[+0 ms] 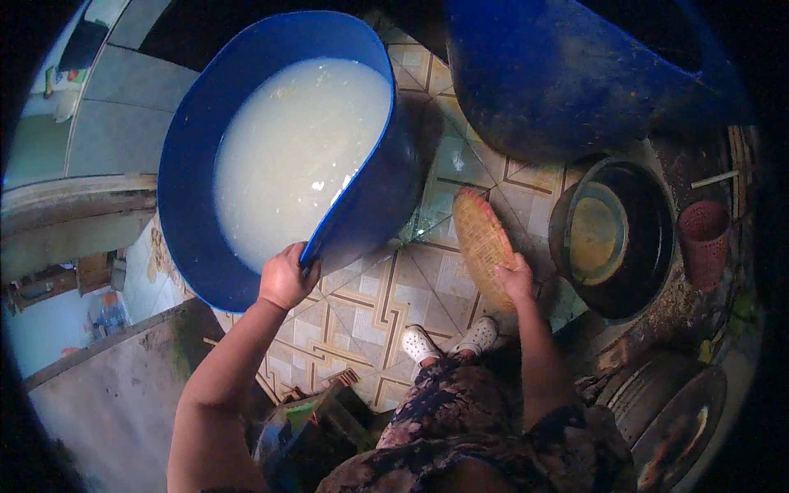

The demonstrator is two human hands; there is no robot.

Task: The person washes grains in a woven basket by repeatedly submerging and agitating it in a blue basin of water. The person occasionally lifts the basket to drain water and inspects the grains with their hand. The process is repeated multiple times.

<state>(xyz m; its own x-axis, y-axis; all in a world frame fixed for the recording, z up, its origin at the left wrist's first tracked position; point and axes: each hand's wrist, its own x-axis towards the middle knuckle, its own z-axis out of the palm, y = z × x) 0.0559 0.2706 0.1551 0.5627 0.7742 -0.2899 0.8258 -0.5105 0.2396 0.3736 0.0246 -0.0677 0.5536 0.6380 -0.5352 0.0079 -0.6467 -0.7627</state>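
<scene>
My left hand [288, 276] grips the near rim of a large blue plastic tub [188, 160], whose rim bends inward along its right side. Cloudy whitish liquid [296, 166] fills much of the tub, with a few white bits at its surface near the right wall. In my right hand [516, 280] is a woven bamboo basket [481, 246] with red edging, held by its rim and tipped on its side above the tiled floor. The basket's inside faces away and cannot be seen.
Another big blue container [555, 80] stands at upper right. Below it are a black basin [656, 246] with a smaller vessel [616, 271] inside, and a red perforated plastic basket [706, 246]. Patterned floor tiles [425, 277] look wet in places. A concrete ledge [123, 394] lies at left.
</scene>
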